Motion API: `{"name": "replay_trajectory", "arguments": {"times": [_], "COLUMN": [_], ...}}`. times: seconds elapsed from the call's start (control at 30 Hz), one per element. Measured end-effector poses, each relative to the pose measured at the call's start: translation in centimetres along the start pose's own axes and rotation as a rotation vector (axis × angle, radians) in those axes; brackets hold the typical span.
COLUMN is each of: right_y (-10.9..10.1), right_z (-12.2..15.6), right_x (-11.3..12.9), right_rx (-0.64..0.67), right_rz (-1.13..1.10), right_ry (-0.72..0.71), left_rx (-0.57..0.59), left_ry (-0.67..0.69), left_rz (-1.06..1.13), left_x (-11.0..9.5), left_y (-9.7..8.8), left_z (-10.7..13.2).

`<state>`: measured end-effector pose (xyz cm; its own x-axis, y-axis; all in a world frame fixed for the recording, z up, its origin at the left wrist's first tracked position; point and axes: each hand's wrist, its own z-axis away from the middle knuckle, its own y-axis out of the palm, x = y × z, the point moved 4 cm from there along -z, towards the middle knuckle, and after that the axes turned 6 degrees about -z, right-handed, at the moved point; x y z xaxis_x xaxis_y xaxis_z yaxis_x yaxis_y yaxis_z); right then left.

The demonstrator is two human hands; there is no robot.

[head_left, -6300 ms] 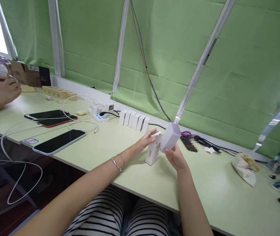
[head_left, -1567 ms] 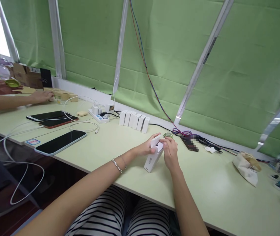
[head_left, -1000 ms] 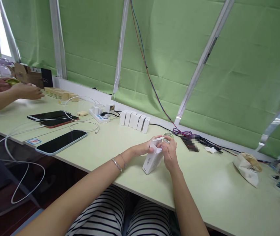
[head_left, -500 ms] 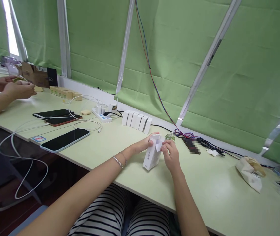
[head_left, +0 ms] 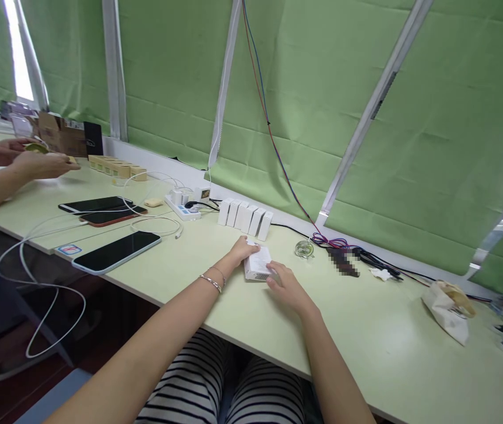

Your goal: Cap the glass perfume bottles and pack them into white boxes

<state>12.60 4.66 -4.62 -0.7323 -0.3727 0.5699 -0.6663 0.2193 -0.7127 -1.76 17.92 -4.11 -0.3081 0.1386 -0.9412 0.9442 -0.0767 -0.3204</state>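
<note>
A small white box (head_left: pixel 258 263) with fine print is between my hands at the middle of the table. My left hand (head_left: pixel 243 251) grips its left side, the thumb lying over the top face. At the box's right near corner, my right hand (head_left: pixel 287 287) has its fingers bent against the edge. The box looks tipped back low to the tabletop; whether it rests there I cannot tell. Just behind it stands a row of several similar white boxes (head_left: pixel 245 218). A coiled green item (head_left: pixel 304 249) lies to the right of the held box.
On the left lie a blue-edged phone (head_left: pixel 116 252), two more phones and white cables. A power strip (head_left: pixel 183 207) stands near the wall. Dark cables (head_left: pixel 377 263) and a cloth pouch (head_left: pixel 448 312) are to the right. At far left another person's hands (head_left: pixel 35 162) hold something.
The box has gone from upright to tipped back, slightly left and farther off. My right hand has moved from its top flap down to the near corner. The other person's hands shifted slightly.
</note>
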Motion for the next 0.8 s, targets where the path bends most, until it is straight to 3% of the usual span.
{"name": "replay_trajectory", "arguments": {"times": [0.13,0.23,0.37,0.47,0.6,0.8], "right_y": [-0.1,-0.8,-4.1,-7.2,-8.6,-7.0], "right_z": [0.1,-0.6,-3.1,-4.8,-5.8,-7.3], "right_x": [-1.5,-3.0,-5.9,-8.7,-12.1,-14.4], "right_rx": [-0.111,-0.225,-0.392,-0.490,-0.511,-0.474], "right_rz": [0.048,0.081,0.133,0.198,0.274,0.321], "right_ry": [0.083,0.113,0.178,0.285,0.423,0.420], "left_rx": [-0.182,-0.227,-0.016,0.150,0.224,0.233], "left_ry": [0.033,0.216,0.605,0.776,0.852,0.887], "left_rz": [-0.179,-0.282,-0.395,-0.467,-0.526,-0.594], "left_x": [-0.9,-2.9,-5.1,-5.3,-4.6,-3.6], "left_y": [-1.9,-1.8,1.3,3.8,5.4,5.6], "left_z": [0.0,1.3,4.2,5.9,6.8,7.1]}}
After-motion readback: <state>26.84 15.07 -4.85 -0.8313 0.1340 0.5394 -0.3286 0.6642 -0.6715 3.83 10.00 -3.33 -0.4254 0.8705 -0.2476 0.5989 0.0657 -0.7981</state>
